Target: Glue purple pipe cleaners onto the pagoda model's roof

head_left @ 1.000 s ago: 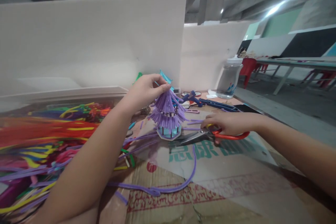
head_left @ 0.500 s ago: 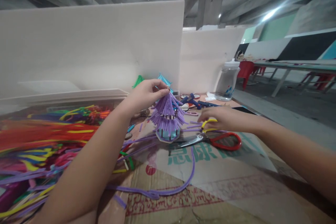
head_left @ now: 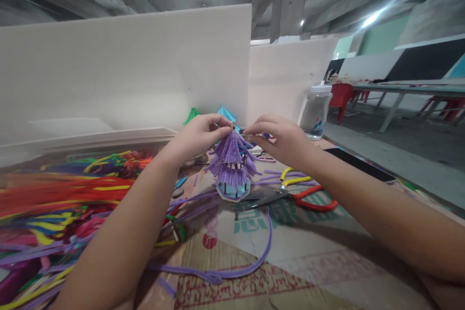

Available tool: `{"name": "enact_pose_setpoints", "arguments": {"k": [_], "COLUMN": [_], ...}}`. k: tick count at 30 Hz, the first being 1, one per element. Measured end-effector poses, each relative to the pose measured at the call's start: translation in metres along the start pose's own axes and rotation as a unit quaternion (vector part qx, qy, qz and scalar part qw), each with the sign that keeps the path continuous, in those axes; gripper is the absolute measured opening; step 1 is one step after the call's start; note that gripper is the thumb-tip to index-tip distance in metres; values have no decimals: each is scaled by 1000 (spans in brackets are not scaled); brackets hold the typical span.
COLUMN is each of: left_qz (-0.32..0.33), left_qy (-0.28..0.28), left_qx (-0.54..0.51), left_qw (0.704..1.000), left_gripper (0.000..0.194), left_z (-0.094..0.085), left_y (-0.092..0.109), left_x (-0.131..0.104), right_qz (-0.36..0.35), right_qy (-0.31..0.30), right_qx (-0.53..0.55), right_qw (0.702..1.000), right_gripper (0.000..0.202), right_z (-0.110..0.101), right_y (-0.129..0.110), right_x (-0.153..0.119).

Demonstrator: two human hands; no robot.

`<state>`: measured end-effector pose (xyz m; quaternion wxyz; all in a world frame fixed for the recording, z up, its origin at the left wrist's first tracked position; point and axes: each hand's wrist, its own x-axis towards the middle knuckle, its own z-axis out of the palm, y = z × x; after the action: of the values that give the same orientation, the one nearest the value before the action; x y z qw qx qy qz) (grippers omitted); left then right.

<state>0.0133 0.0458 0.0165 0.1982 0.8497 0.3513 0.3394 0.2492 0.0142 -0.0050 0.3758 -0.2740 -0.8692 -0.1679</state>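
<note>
A small purple pipe-cleaner pagoda (head_left: 232, 152) with two tiers of roof stands upright on its pale blue base. My left hand (head_left: 198, 138) pinches its tip between thumb and fingers. Close by on the right, my right hand (head_left: 281, 140) has thumb and fingers drawn together at the upper roof; whatever lies between the fingertips is too small to make out. Scissors (head_left: 286, 193) with one yellow and one red handle lie right of the pagoda, below my right hand. A long purple pipe cleaner (head_left: 240, 266) curves across the board in front.
Piles of coloured pipe cleaners (head_left: 90, 189) cover the left side. Behind the pagoda are a green roof-shaped piece (head_left: 191, 115) and a blue one (head_left: 225, 112). A clear water bottle (head_left: 315, 111) and a dark flat phone-like device (head_left: 359, 163) are at the right.
My right hand has moved from beside the scissors' yellow handle up and left to the pagoda's top. The scissors remain on the table. My left hand still holds the tip.
</note>
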Motion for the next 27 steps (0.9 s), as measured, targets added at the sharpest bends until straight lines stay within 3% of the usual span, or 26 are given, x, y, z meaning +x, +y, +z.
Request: {"name": "enact_pose_setpoints", "arguments": {"k": [3, 9, 21, 27], "left_qz": [3, 7, 10, 8], "left_qy": [2, 9, 10, 24], "left_qx": [0, 33, 27, 30], "left_qw": [1000, 999, 1000, 999], "left_gripper": [28, 28, 27, 26], "left_z": [1, 2, 2, 4], "left_y": [2, 10, 12, 9], "left_x": [0, -1, -1, 0], "right_qz": [-36, -60, -52, -33], "right_qy": [31, 30, 33, 6], "right_qx": [-41, -96, -66, -70], "right_qw": [998, 993, 996, 997], "right_gripper": [21, 27, 28, 28], "right_z": [2, 8, 15, 16], "right_y": [-6, -8, -7, -8], "right_x": [-5, -10, -13, -13]}}
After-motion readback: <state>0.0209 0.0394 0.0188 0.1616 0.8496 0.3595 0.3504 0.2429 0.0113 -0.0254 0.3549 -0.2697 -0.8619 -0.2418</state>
